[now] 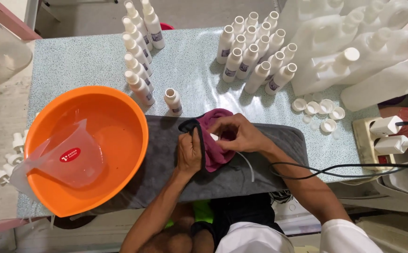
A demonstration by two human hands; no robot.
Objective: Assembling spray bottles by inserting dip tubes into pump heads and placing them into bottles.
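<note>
Maroon cloth (215, 140) over grey mat (241, 173) on speckled table (82, 65)

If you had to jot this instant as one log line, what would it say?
left hand: grips maroon cloth | right hand: pinches small white piece in cloth | under: grey towel | near: orange basin, white bottles
</note>
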